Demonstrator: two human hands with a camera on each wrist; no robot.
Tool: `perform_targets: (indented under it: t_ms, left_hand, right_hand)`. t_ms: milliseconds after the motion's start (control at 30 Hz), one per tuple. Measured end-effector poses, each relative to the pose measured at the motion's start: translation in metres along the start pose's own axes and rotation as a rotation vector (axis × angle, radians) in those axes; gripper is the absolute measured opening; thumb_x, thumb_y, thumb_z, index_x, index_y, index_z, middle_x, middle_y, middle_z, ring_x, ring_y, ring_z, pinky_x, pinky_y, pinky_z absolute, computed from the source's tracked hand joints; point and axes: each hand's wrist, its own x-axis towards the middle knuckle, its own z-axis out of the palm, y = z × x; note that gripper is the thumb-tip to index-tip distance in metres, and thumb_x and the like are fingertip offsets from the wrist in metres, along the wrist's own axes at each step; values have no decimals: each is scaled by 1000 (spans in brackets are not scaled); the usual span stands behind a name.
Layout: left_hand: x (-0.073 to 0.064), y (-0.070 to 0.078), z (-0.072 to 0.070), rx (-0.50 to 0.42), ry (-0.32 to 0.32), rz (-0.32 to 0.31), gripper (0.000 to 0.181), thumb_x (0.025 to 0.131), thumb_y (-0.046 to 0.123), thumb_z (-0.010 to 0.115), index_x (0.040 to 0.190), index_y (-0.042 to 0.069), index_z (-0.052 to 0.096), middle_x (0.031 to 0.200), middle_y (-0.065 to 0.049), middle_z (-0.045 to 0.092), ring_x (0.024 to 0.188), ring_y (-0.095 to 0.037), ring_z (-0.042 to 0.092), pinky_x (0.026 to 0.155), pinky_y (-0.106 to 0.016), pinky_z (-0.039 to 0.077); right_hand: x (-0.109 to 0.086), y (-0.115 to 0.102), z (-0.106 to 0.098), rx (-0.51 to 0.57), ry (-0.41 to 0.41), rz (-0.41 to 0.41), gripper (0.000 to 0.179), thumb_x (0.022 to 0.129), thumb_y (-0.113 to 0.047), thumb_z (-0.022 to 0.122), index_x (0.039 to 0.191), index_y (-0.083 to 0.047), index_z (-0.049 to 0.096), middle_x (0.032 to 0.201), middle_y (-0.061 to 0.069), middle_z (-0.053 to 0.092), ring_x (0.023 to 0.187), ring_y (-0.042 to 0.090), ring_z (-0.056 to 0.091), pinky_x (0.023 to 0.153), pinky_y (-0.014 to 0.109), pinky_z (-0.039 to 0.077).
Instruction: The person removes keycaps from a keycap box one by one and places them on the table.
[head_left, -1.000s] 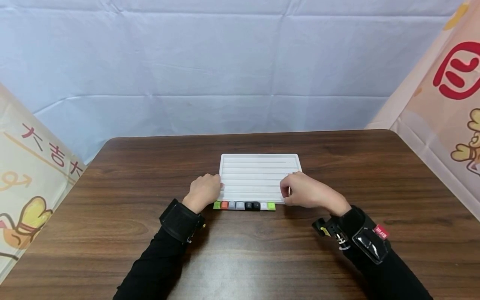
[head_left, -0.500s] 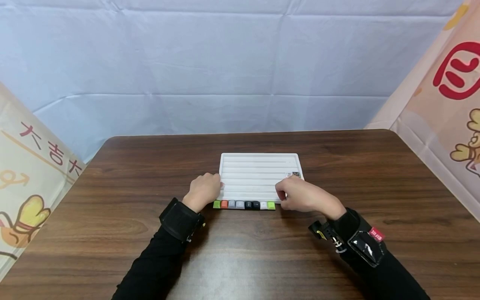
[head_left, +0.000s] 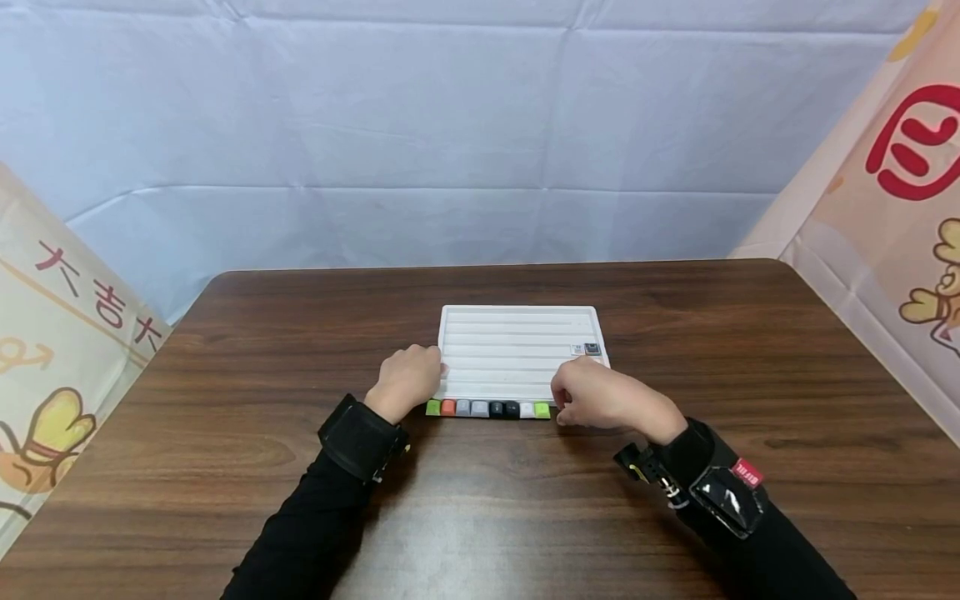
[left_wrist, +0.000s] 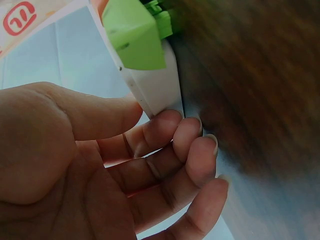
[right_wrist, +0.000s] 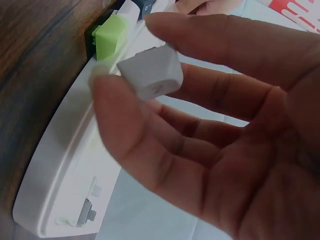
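Observation:
A white ridged keycap tray (head_left: pixel 517 358) lies on the table between my hands. My left hand (head_left: pixel 407 379) grips its left edge; in the left wrist view, thumb and curled fingers pinch the white wall beside a green keycap (left_wrist: pixel 134 37). Several coloured keycaps (head_left: pixel 480 409) line the tray's front edge, green at both ends. My right hand (head_left: pixel 611 396) is over the tray's front right corner. Between its fingertips, in the right wrist view, it pinches a white keycap (right_wrist: pixel 154 74), close by the green end keycap (right_wrist: pixel 111 36). A pale keycap (head_left: pixel 577 350) and a dark keycap (head_left: pixel 592 349) sit inside the tray's right side.
The brown wooden table (head_left: pixel 480 508) extends around the tray. Behind it hangs a pale blue cloth (head_left: pixel 450 150), with printed cloths (head_left: pixel 885 250) at both sides. Each wrist wears a black strap (head_left: pixel 360 439).
My right hand has moved left and nearer to me over the tray, uncovering the two keycaps on its right side. My left hand has kept its grip on the edge.

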Motion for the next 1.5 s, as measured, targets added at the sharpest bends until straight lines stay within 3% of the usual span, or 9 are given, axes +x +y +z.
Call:
perform_targets:
  t_ms: [267,600,933,1067,1200,1500]
  left_hand:
    - [0,0,0,-12,-5,1,25,97,20,47,99,-1,61,65,-7,49,57,-21,49,52,-31,36]
    - [1,1,0,-12,-1,-6,26,97,21,47,99,-1,61,65,-7,50,57,-21,49,52,-31,36]
    - [0,1,0,-6,3,-1,26,97,21,48,99,-1,61,66,-7,50,58,-20,50,52,-32,37]
    - [0,1,0,-11,0,-3,25,97,21,47,97,0,61,65,-7,50,57,-21,50,52,-32,37]
    - [0,1,0,-12,-1,-7,25,97,21,47,96,0,61,65,-7,49,57,-21,49,52,-32,37]
    - [2,1,1,-8,-6,-15,26,97,22,48,98,0,61,65,-7,50,57,-21,48,51,-31,36]
  right_hand:
    - [1,-5,4,-85,38,16,25,72,1,71,61,-9,50,59,-3,45,58,12,39,55,26,34]
    - [2,-9,14,-48,26,93,33,71,0,75,58,-9,46,54,-5,30,52,10,27,50,23,26]
    - [2,-8,25,-155,57,22,30,70,-4,77,56,-11,51,47,-5,35,47,7,28,50,22,31]
    - [2,-7,23,-113,23,44,30,74,-14,76,58,-12,51,49,-7,33,45,6,28,49,21,29]
    - [-1,-7,15,-60,-22,94,30,76,-20,75,60,-11,51,50,-6,42,45,6,35,48,21,29]
    - [-4,-7,11,-71,-88,95,26,76,-5,70,57,-13,54,46,-8,31,45,6,31,48,21,27]
